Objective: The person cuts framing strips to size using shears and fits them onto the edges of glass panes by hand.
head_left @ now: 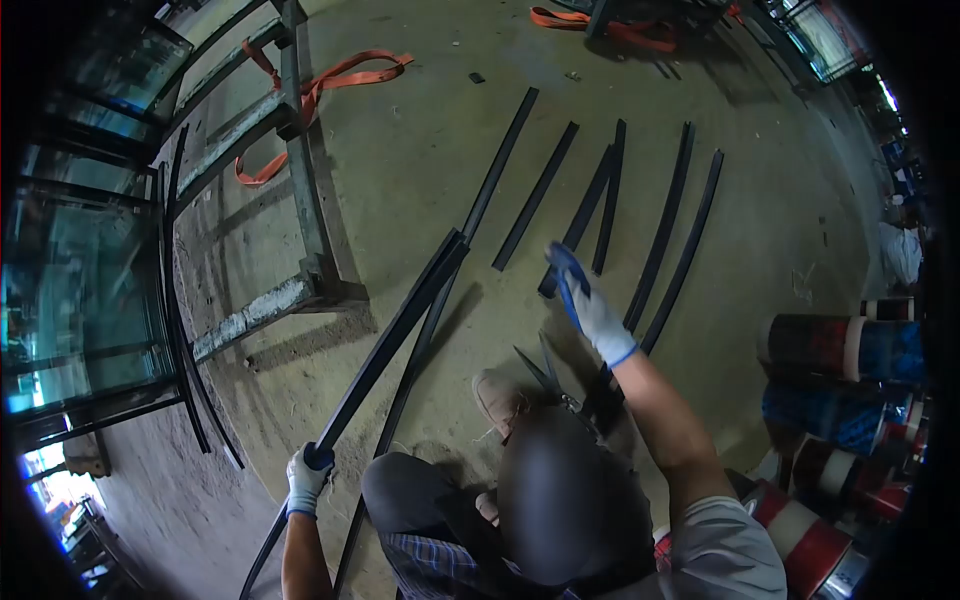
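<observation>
My left hand (306,478), in a white and blue glove, is closed round the lower end of a long black strip (385,345), which slants up and away over the floor. Over the near end of a black piece (583,215) is my right hand (585,300), gloved too, its fingers stretched out; whether it touches the piece is unclear. Further black strips (537,197) lie spread on the floor, some to the right of that hand. Open shears (548,375) rest beside my shoe.
A worn metal frame (312,215) stands at the left, with orange straps (350,75) by it. Glass panels (85,285) are at the far left. Red, white and blue cylinders (805,342) are stacked on the right. A second orange strap (560,18) lies at the top.
</observation>
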`<state>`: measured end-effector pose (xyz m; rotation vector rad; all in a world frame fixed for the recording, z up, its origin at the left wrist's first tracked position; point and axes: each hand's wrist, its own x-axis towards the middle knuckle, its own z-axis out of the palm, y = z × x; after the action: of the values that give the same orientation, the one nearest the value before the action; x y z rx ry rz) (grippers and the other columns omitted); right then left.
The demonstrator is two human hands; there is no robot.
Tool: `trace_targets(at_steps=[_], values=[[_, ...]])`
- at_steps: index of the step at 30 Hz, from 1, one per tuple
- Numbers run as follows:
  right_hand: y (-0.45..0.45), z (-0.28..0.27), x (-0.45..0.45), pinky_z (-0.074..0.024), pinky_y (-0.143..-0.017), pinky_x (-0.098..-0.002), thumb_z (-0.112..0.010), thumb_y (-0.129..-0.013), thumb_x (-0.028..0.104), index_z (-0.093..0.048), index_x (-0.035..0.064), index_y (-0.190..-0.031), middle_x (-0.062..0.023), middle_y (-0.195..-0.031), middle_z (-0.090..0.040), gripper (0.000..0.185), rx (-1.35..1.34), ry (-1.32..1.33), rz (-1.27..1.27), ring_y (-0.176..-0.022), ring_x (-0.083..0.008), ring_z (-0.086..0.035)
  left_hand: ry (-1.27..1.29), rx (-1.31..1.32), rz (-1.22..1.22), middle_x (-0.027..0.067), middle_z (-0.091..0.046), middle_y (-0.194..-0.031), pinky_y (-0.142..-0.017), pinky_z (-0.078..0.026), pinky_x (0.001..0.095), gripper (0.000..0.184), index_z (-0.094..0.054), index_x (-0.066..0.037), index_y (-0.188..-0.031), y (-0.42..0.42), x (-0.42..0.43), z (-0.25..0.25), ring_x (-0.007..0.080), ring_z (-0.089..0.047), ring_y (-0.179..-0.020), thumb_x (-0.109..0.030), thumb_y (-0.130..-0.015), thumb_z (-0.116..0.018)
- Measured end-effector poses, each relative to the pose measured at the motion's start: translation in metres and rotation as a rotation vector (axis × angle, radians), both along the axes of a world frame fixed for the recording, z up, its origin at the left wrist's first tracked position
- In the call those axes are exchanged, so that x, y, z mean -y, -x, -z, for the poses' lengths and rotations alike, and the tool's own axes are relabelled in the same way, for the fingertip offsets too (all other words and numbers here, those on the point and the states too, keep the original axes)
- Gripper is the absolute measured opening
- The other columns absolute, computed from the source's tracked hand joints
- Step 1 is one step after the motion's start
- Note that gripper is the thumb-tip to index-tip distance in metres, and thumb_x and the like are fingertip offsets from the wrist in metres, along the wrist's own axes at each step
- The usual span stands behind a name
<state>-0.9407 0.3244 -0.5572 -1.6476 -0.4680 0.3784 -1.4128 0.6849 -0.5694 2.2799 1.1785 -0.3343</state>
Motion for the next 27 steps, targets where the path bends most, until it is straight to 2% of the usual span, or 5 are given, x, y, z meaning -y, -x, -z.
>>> trace_targets(at_steps=[3,6,10,14,27], values=[[-0.043,-0.036,-0.071,-0.0379,-0.102,-0.0299,-0.044,-0.1,0.028,-0.047,0.0011,-0.134,-0.0123,-0.132,-0.055,0.043,-0.138,0.117,-0.093,-0.122,-0.0198,-0.051,0.108,-0.103,-0.057,0.0146,-0.065,-0.068,-0.058,-0.049,0.0381,0.024,-0.065,-0.006,-0.078,-0.036,0.031,-0.045,0.0297,-0.065,-0.062,-0.025,-0.071,-0.078],[-0.016,-0.005,-0.113,-0.0393,-0.101,-0.029,-0.048,-0.098,0.021,-0.051,0.0029,-0.132,-0.0096,-0.127,-0.059,0.038,0.403,0.391,-0.399,-0.117,-0.018,-0.054,-0.009,-0.046,0.097,0.0175,-0.065,-0.071,-0.059,-0.049,0.0409,0.03,-0.065,-0.005,-0.078,0.0,0.024,0.0,0.0367,-0.064,-0.067,-0.03,-0.067,-0.079],[-0.021,-0.003,-0.096,-0.0402,-0.102,-0.0293,-0.054,-0.095,0.012,-0.05,0.004,-0.133,-0.0093,-0.13,-0.057,0.039,-0.195,0.064,-0.43,-0.119,-0.0203,-0.055,0.163,-0.064,0.039,0.0191,-0.065,-0.072,-0.059,-0.049,0.0409,0.031,-0.066,-0.005,-0.079,0.006,0.024,0.005,0.0385,-0.063,-0.069,-0.03,-0.066,-0.079],[-0.036,-0.006,-0.078,-0.0453,-0.096,-0.0311,-0.06,-0.092,0.01,-0.03,0.005,-0.145,-0.0119,-0.135,-0.052,0.061,-0.579,-0.481,-0.191,-0.114,-0.0174,-0.056,0.303,0.022,0.043,0.0055,-0.062,-0.06,-0.049,-0.044,0.0297,0.018,-0.066,-0.003,-0.079,0.009,0.019,0.025,0.0128,-0.057,-0.051,-0.016,-0.073,-0.077],[0.008,-0.001,-0.092,-0.051,-0.089,-0.0265,-0.066,-0.086,-0.001,-0.06,-0.0018,-0.112,-0.005,-0.104,-0.065,0.027,-0.499,-0.462,0.017,-0.093,-0.0138,-0.063,0.969,0.292,-0.101,0.0072,-0.067,-0.09,-0.068,-0.049,0.0248,0.023,-0.061,0.005,-0.107,-0.132,0.06,-0.068,0.011,-0.06,-0.074,-0.01,-0.091,-0.06]])
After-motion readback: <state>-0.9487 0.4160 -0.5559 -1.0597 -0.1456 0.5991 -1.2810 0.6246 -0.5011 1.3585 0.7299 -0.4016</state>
